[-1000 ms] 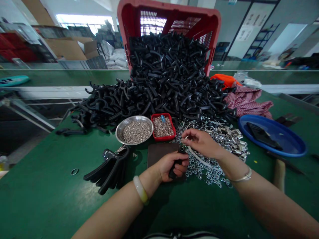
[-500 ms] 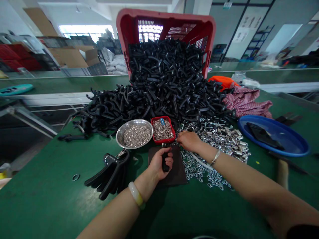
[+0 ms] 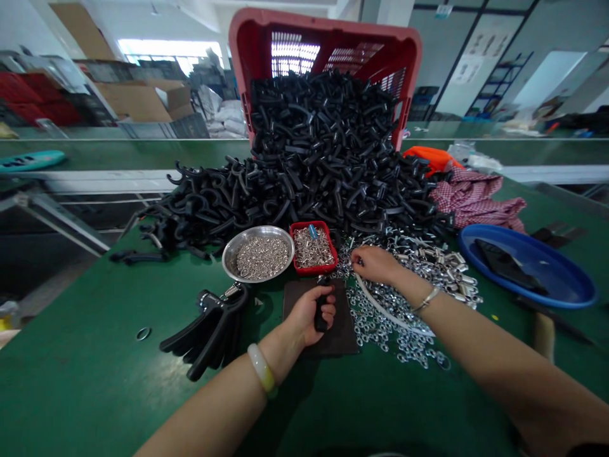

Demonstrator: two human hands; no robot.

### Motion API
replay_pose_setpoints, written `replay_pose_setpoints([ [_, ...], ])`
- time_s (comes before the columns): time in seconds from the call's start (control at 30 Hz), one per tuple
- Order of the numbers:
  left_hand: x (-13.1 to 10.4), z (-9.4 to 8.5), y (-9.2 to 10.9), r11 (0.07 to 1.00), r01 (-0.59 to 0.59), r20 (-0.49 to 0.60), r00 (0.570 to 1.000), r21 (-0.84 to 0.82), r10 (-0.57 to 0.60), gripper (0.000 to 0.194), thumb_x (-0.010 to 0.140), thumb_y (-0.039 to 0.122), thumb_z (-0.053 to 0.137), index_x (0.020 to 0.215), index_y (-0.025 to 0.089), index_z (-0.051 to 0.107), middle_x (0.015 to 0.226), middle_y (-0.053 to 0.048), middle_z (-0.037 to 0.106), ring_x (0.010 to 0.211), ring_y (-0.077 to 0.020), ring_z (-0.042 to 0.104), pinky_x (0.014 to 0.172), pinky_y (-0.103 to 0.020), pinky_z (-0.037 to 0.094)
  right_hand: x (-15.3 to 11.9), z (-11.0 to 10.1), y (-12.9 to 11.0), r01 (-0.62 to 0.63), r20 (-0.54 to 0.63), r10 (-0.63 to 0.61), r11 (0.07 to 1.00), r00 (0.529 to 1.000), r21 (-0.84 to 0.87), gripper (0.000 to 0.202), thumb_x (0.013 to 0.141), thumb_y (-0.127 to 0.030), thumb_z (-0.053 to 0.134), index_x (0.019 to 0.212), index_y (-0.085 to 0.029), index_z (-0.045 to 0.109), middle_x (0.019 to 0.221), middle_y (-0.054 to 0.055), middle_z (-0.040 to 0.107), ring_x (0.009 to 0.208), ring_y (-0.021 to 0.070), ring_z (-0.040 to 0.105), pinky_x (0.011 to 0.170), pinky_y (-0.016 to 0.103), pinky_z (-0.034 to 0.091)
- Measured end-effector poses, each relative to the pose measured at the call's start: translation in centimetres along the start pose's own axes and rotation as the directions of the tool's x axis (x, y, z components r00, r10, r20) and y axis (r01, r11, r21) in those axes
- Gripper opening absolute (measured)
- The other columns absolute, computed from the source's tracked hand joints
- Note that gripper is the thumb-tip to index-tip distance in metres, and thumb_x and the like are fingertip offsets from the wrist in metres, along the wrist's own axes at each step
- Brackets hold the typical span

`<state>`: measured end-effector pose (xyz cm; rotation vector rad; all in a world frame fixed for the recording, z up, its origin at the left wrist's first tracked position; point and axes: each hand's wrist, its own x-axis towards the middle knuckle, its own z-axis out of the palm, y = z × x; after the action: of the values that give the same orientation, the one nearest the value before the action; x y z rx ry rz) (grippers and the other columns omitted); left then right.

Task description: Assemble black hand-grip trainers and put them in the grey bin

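My left hand [image 3: 309, 315] is wrapped around a black plastic handle [image 3: 321, 314], held above a dark square pad [image 3: 345, 339] on the bench. My right hand [image 3: 375, 263] is at the left edge of a heap of small metal parts [image 3: 451, 270], fingers pinched together. Whatever lies between those fingertips is too small to make out. Below that hand, small metal rings [image 3: 375, 320] are spread beside a curved white strip [image 3: 375, 303]. A red tray [image 3: 297, 271] of small metal pins and a steel bowl [image 3: 228, 257] of tiny metal pieces stand beyond my left hand.
Behind lies a large pile of black handles [image 3: 328, 184], spilling from a tipped red crate [image 3: 413, 57]. Several black spring hand grips [image 3: 209, 330] lie at left. A blue tray [image 3: 578, 295] holding a phone-like black object and a wooden-handled tool [image 3: 543, 336] are at right.
My right hand has shifted slightly right along the metal parts, and its fingers have drawn together. My left hand keeps its grip on the handle. The view has moved a little.
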<state>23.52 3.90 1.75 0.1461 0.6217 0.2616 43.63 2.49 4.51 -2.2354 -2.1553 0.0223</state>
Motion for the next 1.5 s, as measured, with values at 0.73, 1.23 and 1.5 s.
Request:
replay_pose_setpoints([
  [0.73, 1.4, 1.2, -1.3, 0.987, -0.157, 0.005, 0.988, 0.041, 0.157, 0.010, 0.082, 0.023, 0.049, 0.085, 0.014, 0.051, 0.068, -0.001, 0.057, 0.037, -0.0010, 0.040, 0.030, -0.009, 0.026, -2.9, -1.9, -5.2, 0.119, -0.097, -0.096, 0.957, 0.991, 0.265, 0.028, 0.078, -0.009, 0.041, 0.085, -0.019, 0.067, 0.087, 0.005, 0.067, 0.081, 0.0190, 0.061, 0.075, 0.031, 0.045],
  [1.23, 0.8, 0.6, -0.5, 0.995, -0.089, 0.080, 0.993, 0.041, 0.086, 0.016, 0.083, 0.027, 0.049, 0.077, 0.011, 0.051, 0.062, 0.003, 0.050, 0.032, 0.0012, 0.032, 0.029, -0.010, 0.024, -4.0, -1.7, -3.8, 0.190, -0.211, -0.099, 0.861, 0.972, 0.471, 0.015, 0.073, -0.025, 0.064, 0.088, -0.022, 0.062, 0.087, 0.001, 0.064, 0.081, 0.0158, 0.058, 0.073, 0.030, 0.044],
  [1.5, 1.2, 0.1, -0.9, 0.991, -0.131, 0.079, 0.989, 0.036, 0.128, 0.017, 0.078, 0.029, 0.055, 0.076, 0.013, 0.052, 0.058, 0.005, 0.048, 0.032, 0.0008, 0.032, 0.030, -0.011, 0.025, -4.3, 0.7, -5.4, 0.087, -0.278, 0.057, 0.873, 0.959, 0.479, 0.014, 0.075, -0.033, 0.063, 0.077, -0.019, 0.060, 0.077, 0.002, 0.061, 0.074, 0.0153, 0.056, 0.067, 0.027, 0.041],
])
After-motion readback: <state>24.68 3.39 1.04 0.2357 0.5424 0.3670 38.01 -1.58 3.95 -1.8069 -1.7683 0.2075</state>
